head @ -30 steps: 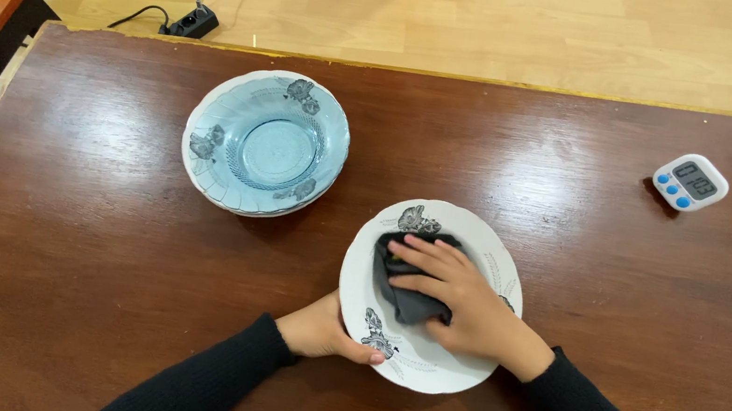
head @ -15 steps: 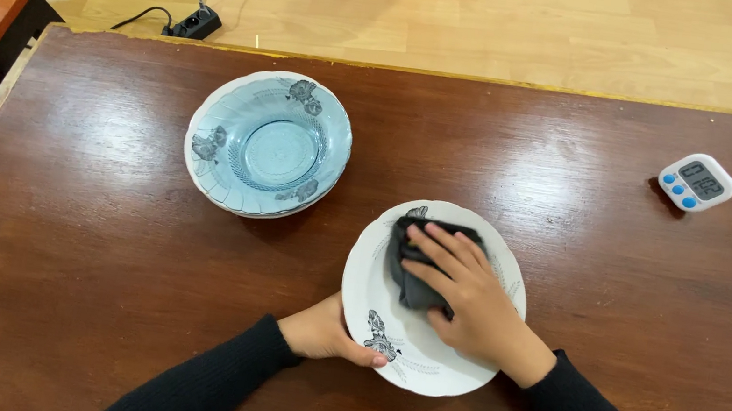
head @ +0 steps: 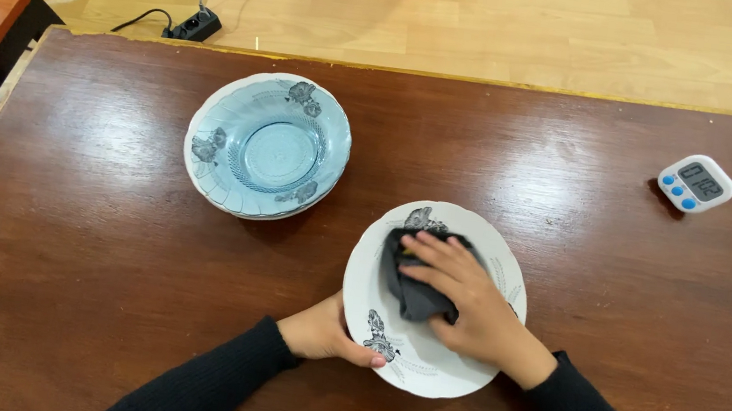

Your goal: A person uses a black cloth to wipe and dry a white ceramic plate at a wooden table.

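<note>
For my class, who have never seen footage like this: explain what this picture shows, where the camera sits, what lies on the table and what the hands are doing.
There is no machine here: a person works with two bare hands, and the camera is worn on their head, looking down. On the dark brown wooden table the left hand grips the near-left rim of a white plate with grey flower patterns. The right hand presses a dark grey cloth into the plate's middle. Further back on the left sits a pale blue glass dish, resting on at least one white plate. At the far right lies a small white digital timer with blue buttons. Beyond the table, on the light wooden floor, lies a black power strip with cables.
</note>
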